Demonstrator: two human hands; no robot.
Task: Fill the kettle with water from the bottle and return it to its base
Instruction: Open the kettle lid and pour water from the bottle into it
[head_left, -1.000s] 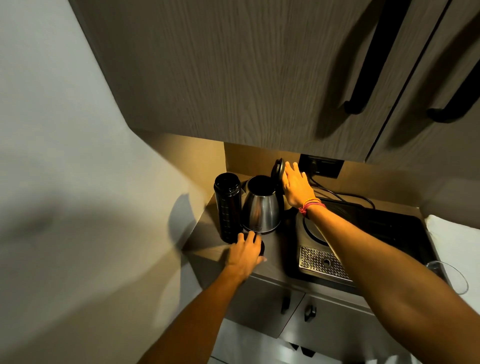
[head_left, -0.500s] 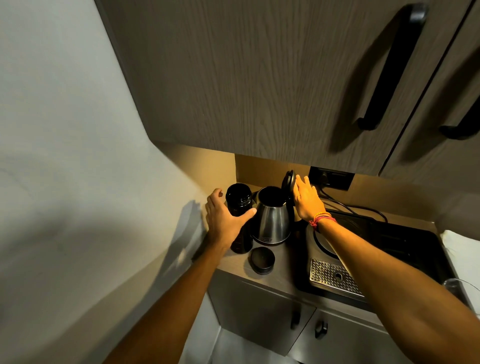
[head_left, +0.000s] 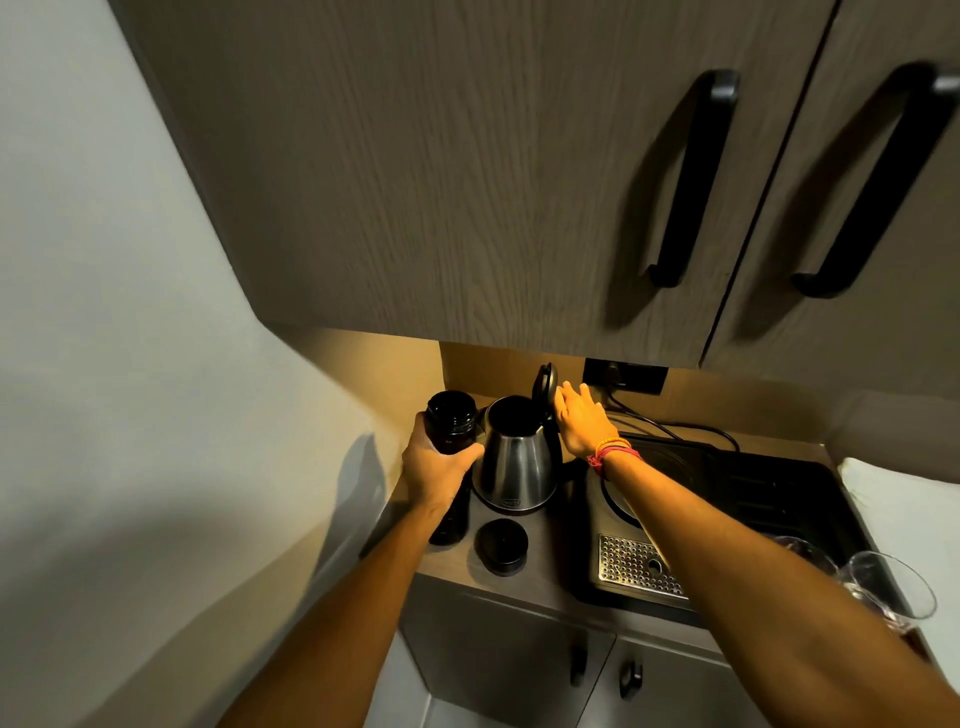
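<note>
A steel kettle (head_left: 517, 470) stands on the counter with its black lid (head_left: 544, 383) flipped up and its mouth open. My right hand (head_left: 579, 418) rests against the raised lid and the handle side, fingers spread. Left of the kettle stands a tall black bottle (head_left: 451, 422) with its top uncovered; my left hand (head_left: 436, 467) is wrapped around its body. The bottle's black cap (head_left: 502, 540) lies on the counter in front of the kettle. The kettle's base is hidden beneath it.
A dark cooktop (head_left: 727, 499) with a metal grate (head_left: 634, 564) fills the counter to the right. A clear glass (head_left: 883, 582) stands at the right edge. A wall socket (head_left: 626, 375) with cables sits behind. Upper cabinets (head_left: 467, 182) hang low overhead; a wall closes the left.
My left hand left the cap on the counter, moved up to the bottle and closed around it. My right hand has stayed at the kettle's raised lid.
</note>
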